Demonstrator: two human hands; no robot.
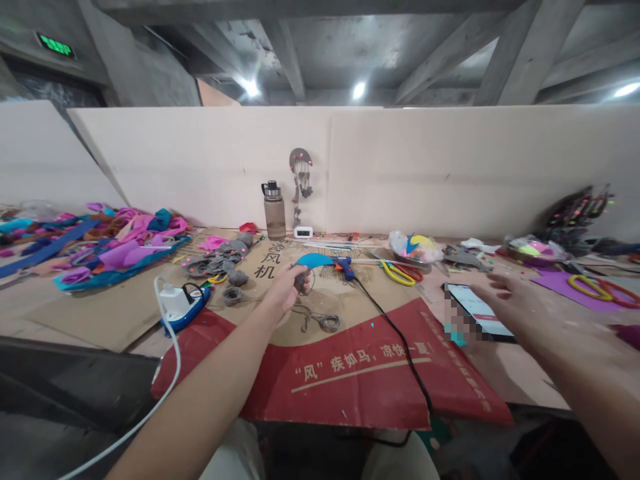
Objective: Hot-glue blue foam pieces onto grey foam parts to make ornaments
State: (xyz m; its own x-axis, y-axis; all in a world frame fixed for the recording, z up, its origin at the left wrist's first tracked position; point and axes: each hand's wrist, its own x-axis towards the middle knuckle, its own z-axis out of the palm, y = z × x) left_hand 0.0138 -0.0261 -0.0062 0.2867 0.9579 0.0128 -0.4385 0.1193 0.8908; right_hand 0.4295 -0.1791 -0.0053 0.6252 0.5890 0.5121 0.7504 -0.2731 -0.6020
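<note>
My left hand [286, 288] is closed round a small grey wire-wrapped piece [302, 279] with a turquoise curved foam shape [314, 261] on its top, held just above the cardboard. Grey wire [320, 321] trails from it onto the cardboard. My right hand [505, 300] hovers with fingers spread over a smartphone [477, 311] lying screen-up at the right. A blue hot glue gun [344, 267] lies just behind the left hand, its black cord [395, 333] running toward me.
Red-and-brown cardboard [350, 373] covers the table. Yellow and red scissors [400, 273], a water bottle [274, 210], a small clock [303, 232], coloured foam scraps [110, 247], a blue-white power strip [183, 303] and a white partition wall [400, 160] surround the work spot.
</note>
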